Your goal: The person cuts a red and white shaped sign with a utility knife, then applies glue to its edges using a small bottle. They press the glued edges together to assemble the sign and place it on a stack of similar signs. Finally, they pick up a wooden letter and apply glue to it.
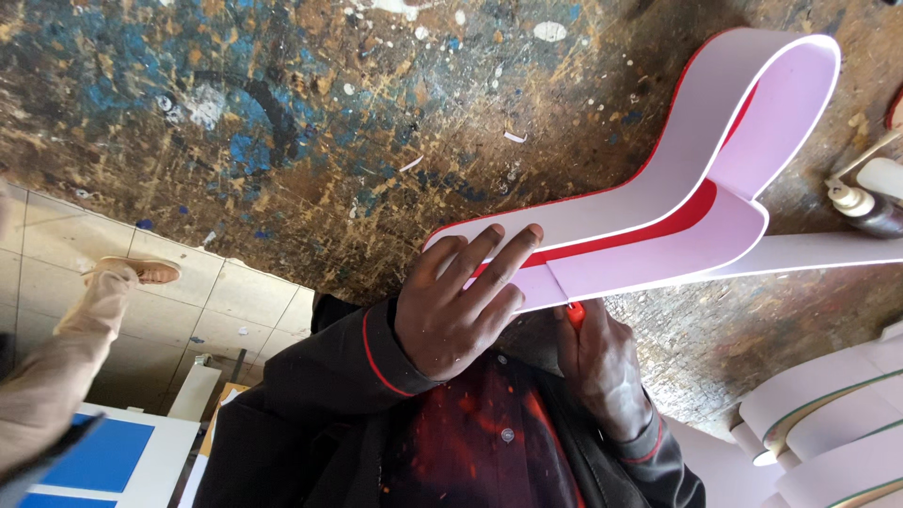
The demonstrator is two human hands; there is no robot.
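Two hands work one piece: a bent strip [658, 202] of white plastic sheet with a red inner face, standing on edge on a paint-spattered workbench [282, 122]. Long axis runs from the hands at lower centre up toward the upper right corner, where the strip folds back on itself in a tight rounded loop; a second fold sits lower right, and one tail carries on rightward and is cut off by the frame edge. Left hand [456, 301] lies flat against the near end of the strip, fingers spread and extended along its white outer face, thumb tucked low. Right hand [597, 362] is closed around a small red object [576, 312] at the strip's lower edge; only its tip shows, so the kind of tool cannot be told. Dark sleeves with red piping cover both wrists. More curved white strips [828, 423] lie at lower right, partly out of frame. A brown bottle with a white nozzle [861, 207] rests at the right edge, half cut off. Another person's tan trouser leg and shoe [113, 282] stand on the tiled floor [245, 301] at left.
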